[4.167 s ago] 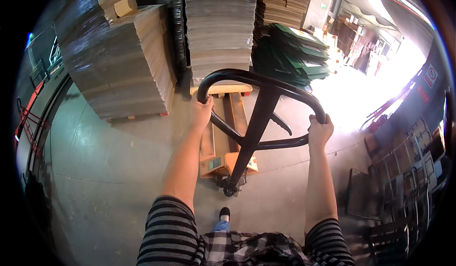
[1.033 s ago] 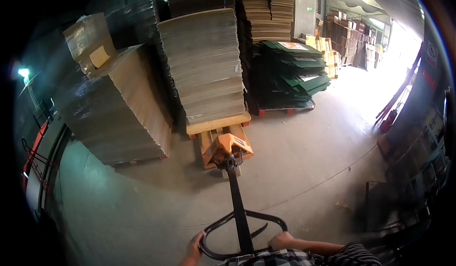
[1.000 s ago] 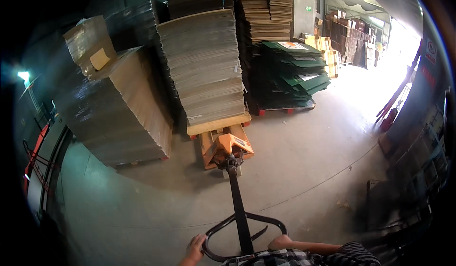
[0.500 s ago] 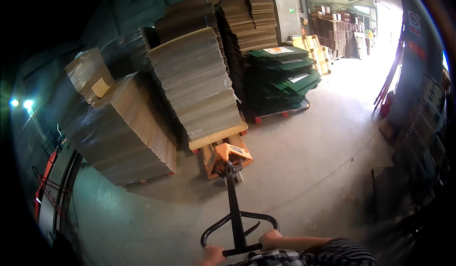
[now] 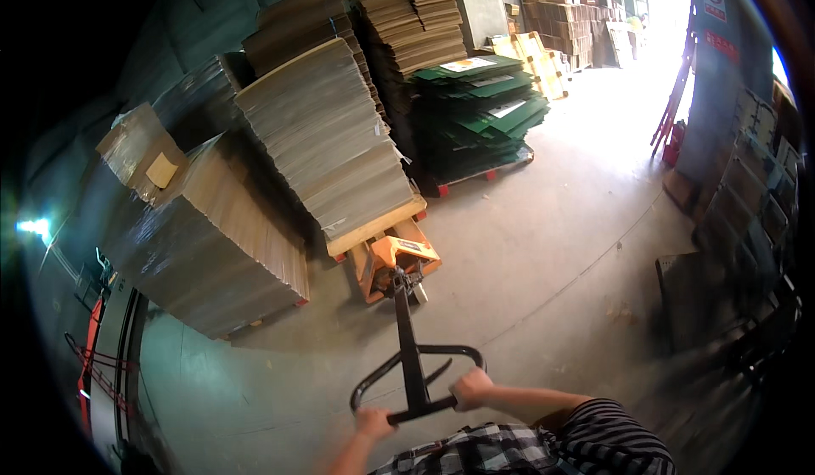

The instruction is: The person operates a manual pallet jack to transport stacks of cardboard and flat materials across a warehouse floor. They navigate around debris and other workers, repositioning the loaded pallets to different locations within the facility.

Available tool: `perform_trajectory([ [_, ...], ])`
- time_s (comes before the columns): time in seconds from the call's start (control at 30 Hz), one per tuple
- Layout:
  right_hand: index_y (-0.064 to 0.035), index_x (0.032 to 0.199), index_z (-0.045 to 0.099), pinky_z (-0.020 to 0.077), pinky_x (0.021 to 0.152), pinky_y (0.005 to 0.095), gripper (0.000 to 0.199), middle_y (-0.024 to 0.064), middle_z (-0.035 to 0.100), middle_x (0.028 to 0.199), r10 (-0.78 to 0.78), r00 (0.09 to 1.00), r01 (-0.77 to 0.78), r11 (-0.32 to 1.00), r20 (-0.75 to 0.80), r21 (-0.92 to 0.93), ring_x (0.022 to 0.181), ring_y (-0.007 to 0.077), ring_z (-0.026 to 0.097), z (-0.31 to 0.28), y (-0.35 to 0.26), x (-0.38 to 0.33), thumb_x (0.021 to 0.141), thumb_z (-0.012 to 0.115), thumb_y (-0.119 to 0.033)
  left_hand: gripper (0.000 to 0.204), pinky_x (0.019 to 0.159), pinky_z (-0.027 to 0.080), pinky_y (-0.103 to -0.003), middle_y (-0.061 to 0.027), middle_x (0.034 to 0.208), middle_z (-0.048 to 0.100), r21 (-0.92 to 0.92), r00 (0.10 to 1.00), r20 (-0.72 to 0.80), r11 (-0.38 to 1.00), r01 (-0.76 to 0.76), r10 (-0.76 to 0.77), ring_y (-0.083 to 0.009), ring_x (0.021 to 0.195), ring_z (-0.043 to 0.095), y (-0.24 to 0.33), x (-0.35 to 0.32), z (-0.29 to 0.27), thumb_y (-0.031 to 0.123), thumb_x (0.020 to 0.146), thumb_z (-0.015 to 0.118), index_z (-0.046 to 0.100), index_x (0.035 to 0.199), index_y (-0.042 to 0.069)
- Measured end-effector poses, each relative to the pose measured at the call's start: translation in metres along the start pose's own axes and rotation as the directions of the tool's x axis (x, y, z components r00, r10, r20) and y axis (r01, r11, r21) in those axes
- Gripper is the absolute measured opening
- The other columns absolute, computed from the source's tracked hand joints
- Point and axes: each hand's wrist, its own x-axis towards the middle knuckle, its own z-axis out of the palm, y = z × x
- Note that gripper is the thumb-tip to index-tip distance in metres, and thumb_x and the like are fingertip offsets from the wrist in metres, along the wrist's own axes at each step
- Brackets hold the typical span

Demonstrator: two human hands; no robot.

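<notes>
Both my hands are on the black looped handle (image 5: 414,382) of an orange pallet jack (image 5: 396,258). My left hand (image 5: 373,424) closes round the left end of its crossbar, and my right hand (image 5: 472,387) grips the right end. A small lever sits inside the loop, near my right hand, with no finger on it. The jack's forks run under a wooden pallet (image 5: 373,224), where a tall stack of flat cardboard sheets (image 5: 327,135) leans a little in the picture. The far ends of the forks are hidden under the load.
To the left stands a film-wrapped cardboard stack (image 5: 212,246). Right of the load, green sheets (image 5: 480,118) lie unevenly on a low pallet. Dark panels (image 5: 739,212) and a red fire extinguisher (image 5: 673,142) line the right wall. Concrete floor (image 5: 543,246) stretches toward a bright doorway.
My hands and the handle's grip end appear higher in the picture, nearer the jack. The surrounding stacks have shifted slightly up and left in view. Both hands keep their hold.
</notes>
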Motion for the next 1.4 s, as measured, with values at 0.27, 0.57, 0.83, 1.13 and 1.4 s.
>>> perform_trajectory([
  [0.27, -0.0098, 0.085, 0.071, 0.0505, 0.071, 0.0408, 0.028, 0.0104, 0.069, 0.087, 0.033, 0.998, -0.031, 0.999, 0.048, -0.030, 0.082, 0.0255, 0.067, -0.018, 0.007, -0.002, 0.066, 0.062, -0.028, 0.041, 0.083, 0.048, -0.043, -0.0128, 0.096, 0.067, -0.011, 0.992, 0.101, 0.997, -0.071, 0.072, -0.0306, 0.093, 0.064, 0.003, 0.002, -0.032, 0.046, 0.068, 0.069, 0.066, 0.095, 0.015],
  [0.57, -0.0136, 0.086, 0.069, 0.0477, 0.075, 0.0408, 0.029, 0.0088, 0.068, 0.078, -0.023, 0.994, 0.025, 1.000, -0.105, 0.014, 0.080, 0.0271, 0.066, -0.006, -0.014, -0.026, 0.064, 0.062, -0.030, 0.036, 0.078, 0.046, -0.043, -0.0091, 0.085, 0.068, 0.051, 0.999, -0.008, 0.998, 0.039, -0.039, -0.0288, 0.088, 0.064, 0.008, -0.031, -0.013, 0.044, 0.065, 0.071, 0.067, 0.087, 0.016],
  [0.83, -0.0123, 0.086, 0.071, 0.0513, 0.069, 0.0426, 0.030, 0.0114, 0.069, 0.086, 0.019, 0.997, -0.012, 0.996, 0.074, -0.093, 0.081, 0.0282, 0.067, -0.040, 0.004, -0.029, 0.066, 0.060, -0.032, 0.023, 0.070, 0.049, -0.043, -0.0114, 0.077, 0.066, -0.052, 0.972, -0.235, 0.998, -0.038, 0.024, -0.0314, 0.077, 0.064, 0.035, -0.034, -0.038, 0.033, 0.067, 0.068, 0.068, 0.078, 0.014],
  [1.13, -0.0144, 0.084, 0.069, 0.0480, 0.072, 0.0433, 0.031, 0.0126, 0.067, 0.079, -0.007, 0.998, 0.004, 0.999, -0.056, -0.054, 0.079, 0.0319, 0.065, 0.019, 0.001, -0.060, 0.061, 0.065, -0.035, 0.015, 0.061, 0.045, -0.044, -0.0120, 0.060, 0.059, -0.093, 0.949, -0.314, 0.996, -0.014, -0.015, -0.0318, 0.064, 0.061, 0.064, -0.058, 0.024, 0.027, 0.062, 0.068, 0.063, 0.067, 0.014],
  [1.4, -0.0142, 0.092, 0.070, 0.0509, 0.072, 0.0419, 0.035, 0.0124, 0.068, 0.088, 0.050, 0.968, -0.012, 0.988, 0.244, -0.152, 0.084, 0.0291, 0.066, 0.056, 0.006, -0.065, 0.066, 0.061, -0.035, 0.033, 0.075, 0.050, -0.047, -0.0117, 0.086, 0.068, -0.080, 0.979, 0.131, 0.986, -0.149, 0.159, -0.0331, 0.085, 0.065, 0.063, -0.054, 0.048, 0.041, 0.069, 0.067, 0.067, 0.092, 0.017],
])
